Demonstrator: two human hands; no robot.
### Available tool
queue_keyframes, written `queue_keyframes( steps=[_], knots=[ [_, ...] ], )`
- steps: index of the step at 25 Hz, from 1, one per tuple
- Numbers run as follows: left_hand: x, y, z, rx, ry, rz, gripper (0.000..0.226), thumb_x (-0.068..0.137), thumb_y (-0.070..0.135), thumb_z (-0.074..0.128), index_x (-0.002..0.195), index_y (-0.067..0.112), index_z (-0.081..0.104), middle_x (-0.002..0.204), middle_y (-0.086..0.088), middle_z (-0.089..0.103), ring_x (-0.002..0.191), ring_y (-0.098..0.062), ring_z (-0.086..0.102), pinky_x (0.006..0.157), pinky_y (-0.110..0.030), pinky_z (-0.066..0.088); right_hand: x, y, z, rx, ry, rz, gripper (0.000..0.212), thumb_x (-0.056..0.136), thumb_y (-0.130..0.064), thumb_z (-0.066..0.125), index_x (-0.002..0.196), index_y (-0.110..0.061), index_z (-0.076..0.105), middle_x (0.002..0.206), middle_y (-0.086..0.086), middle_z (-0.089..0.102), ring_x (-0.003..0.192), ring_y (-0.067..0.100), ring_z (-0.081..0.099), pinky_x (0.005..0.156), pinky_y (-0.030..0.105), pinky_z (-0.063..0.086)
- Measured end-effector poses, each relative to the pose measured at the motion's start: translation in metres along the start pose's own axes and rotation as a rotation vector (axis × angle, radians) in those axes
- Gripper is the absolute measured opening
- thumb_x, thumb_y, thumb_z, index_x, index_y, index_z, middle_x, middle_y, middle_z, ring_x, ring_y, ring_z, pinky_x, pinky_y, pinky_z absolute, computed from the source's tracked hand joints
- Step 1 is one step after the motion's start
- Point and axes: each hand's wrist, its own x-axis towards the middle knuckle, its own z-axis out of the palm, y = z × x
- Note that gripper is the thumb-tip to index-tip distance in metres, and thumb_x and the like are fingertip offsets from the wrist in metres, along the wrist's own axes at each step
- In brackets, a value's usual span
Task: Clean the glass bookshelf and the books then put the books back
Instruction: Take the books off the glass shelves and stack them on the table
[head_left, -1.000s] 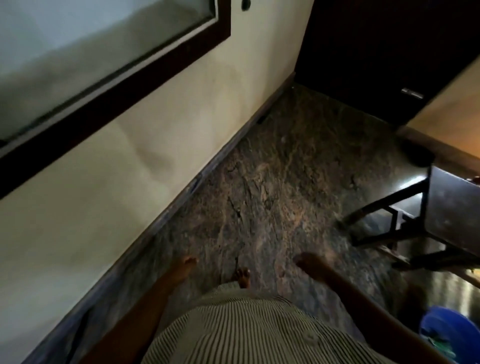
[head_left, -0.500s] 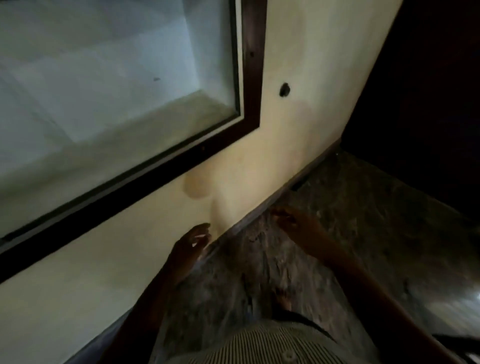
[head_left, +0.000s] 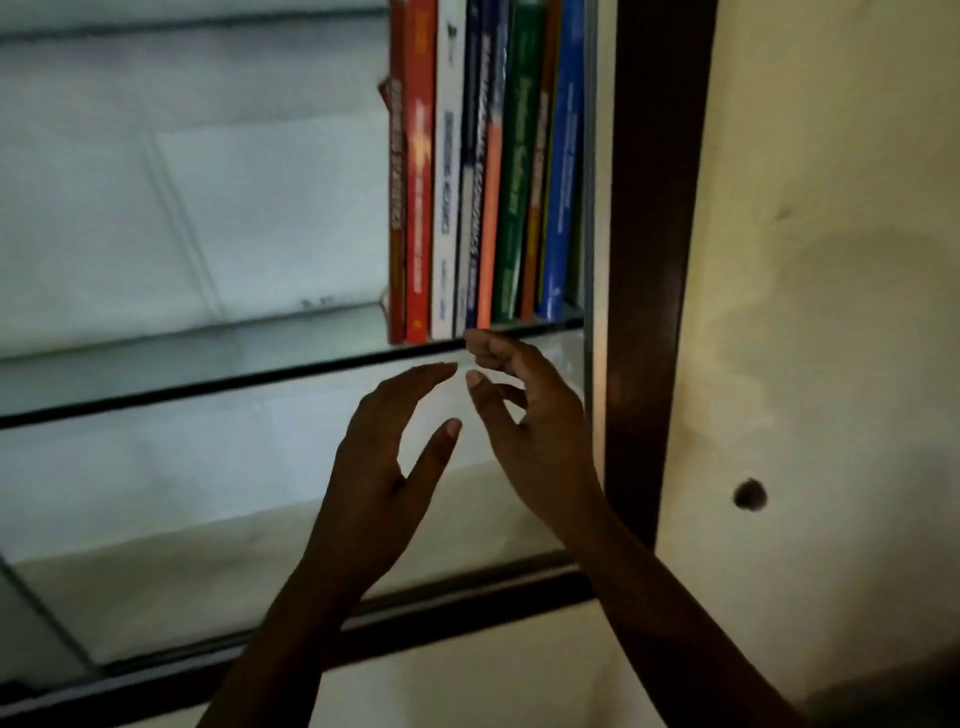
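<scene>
Glossy books (head_left: 483, 171), spine lettering too blurred to read, stand on the glass shelf (head_left: 208, 384). Just below it, the left hand (head_left: 384, 467) is spread wide and the right hand (head_left: 535, 431) loosely curled, both empty.

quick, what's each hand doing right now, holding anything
left hand: open, fingers straight, holding nothing
right hand: open, fingers loosely curled, holding nothing, just below the books

Dim and soft. Pale light glows inside the dark-framed glass bookshelf (head_left: 156, 364), so the left hand (head_left: 384, 457) and right hand (head_left: 530, 415) look dark. The upright coloured book spines (head_left: 488, 171) are blurred, lettering unreadable. Shadow covers the cream wall (head_left: 831, 312) at lower right.
</scene>
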Motion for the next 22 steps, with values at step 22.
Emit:
queue_keyframes(
  steps=[22],
  knots=[
    [0.166,-0.072,-0.024,-0.428,0.054,-0.077,0.047,0.095,0.039,0.031,0.138,0.022,0.039,0.12,0.01,0.06,0.104,-0.002,0.062,0.087,-0.024,0.052,0.117,-0.019,0.059,-0.146,-0.177,-0.093,0.063,0.094,-0.031,0.05,0.144,-0.035,0.012,0.148,-0.004,0.025,0.135,0.009,0.029,0.107,0.022,0.031]
  ],
)
